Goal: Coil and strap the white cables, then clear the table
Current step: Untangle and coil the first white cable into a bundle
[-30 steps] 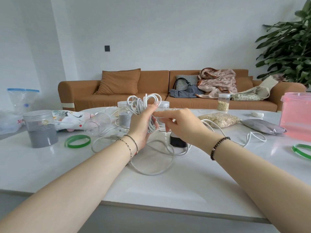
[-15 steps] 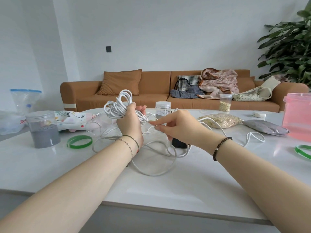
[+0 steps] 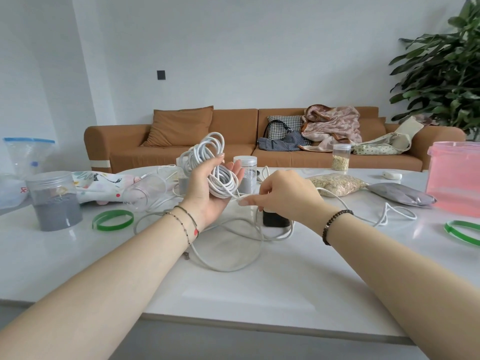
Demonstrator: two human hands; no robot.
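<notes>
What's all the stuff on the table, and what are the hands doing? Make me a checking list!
Surface: white table, glossy.
Job's things: white cable, partly wound into a coil.
Clutter: jar of grey powder, green ring, grain bag, grey bag, pink container.
Grippers: left hand palm up, carrying the coil; right hand pinches one strand.
Cables: loose loops lie on the table around a black adapter.
Surroundings: brown sofa, leafy plant.

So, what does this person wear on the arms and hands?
No sleeves are in view. By the left hand sit two thin bracelets, one with a red spot. By the right hand sits one dark beaded bracelet.
</notes>
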